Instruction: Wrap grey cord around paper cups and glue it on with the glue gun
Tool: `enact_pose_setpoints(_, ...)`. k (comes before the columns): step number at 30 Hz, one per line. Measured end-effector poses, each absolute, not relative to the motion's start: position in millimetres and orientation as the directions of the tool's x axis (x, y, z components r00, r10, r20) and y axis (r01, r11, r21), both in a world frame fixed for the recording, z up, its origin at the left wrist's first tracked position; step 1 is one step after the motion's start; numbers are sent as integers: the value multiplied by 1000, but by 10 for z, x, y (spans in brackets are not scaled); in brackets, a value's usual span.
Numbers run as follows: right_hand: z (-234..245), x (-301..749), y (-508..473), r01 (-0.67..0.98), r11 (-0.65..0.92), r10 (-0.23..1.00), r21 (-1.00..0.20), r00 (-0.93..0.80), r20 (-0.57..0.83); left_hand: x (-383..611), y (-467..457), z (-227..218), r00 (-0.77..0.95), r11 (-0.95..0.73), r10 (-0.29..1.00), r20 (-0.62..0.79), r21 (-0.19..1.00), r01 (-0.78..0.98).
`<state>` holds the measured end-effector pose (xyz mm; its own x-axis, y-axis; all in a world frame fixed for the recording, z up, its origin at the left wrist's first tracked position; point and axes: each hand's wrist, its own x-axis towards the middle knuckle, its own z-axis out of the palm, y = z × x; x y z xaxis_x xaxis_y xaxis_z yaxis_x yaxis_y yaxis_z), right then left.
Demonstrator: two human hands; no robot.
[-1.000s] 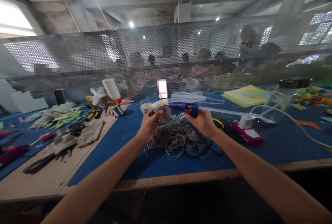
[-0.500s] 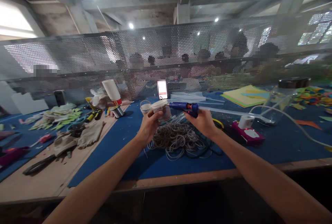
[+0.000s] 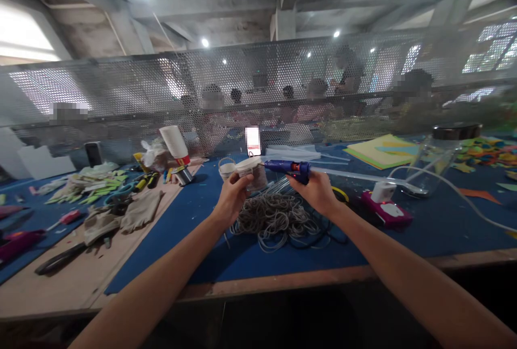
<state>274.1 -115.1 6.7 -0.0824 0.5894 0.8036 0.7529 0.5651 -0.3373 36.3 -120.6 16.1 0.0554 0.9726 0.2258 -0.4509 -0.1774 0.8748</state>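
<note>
My left hand [image 3: 233, 195] is closed around a pale cup [image 3: 257, 178] whose side looks wrapped in cord; its rim faces up, slightly tilted. In my right hand [image 3: 317, 190] is a blue glue gun [image 3: 280, 166], its nozzle at the cup's right side near the rim. Whether the tip touches the cup, I cannot tell. A long clear glue stick [image 3: 343, 173] sticks out of the gun's back. Just left of the held cup is a smaller cup with a handle [image 3: 227, 167]. Beneath my hands lies a tangled heap of grey cord [image 3: 278, 218].
A lit phone [image 3: 253, 141] stands behind the cups. Rightward are a magenta power strip [image 3: 388, 210] with a white plug, a glass jar [image 3: 432, 163] and coloured sheets [image 3: 379, 149]. Stacked paper cups [image 3: 174, 141], gloves [image 3: 141, 211] and scissors [image 3: 60, 260] lie left. A mesh screen [image 3: 161, 96] stands behind.
My hands, the cup and the glue gun stay almost where they were. Beyond the mesh screen, a standing person has shifted to the left.
</note>
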Motion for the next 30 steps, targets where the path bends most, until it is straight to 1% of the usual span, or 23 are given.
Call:
enact_pose_setpoints(8, 70, 2748, -1153, 753, 567, 578, -334, -75, 812, 348, -1183, 143, 89, -177, 965, 248, 860, -478)
enact_pose_setpoints(17, 98, 2746, -1168, 761, 558, 581, -330, -76, 810, 336, -1181, 143, 139, -180, 952, 272, 868, -463)
enact_pose_setpoints(21, 94, 2756, -1162, 761, 560, 583, -328, -81, 808, 343, -1188, 152, 126, -180, 956, 265, 868, -463)
enact_pose_setpoints(30, 100, 2751, -1170, 750, 551, 614, -366, -68, 786, 346, -1225, 200, 166, -164, 947, 275, 859, -486)
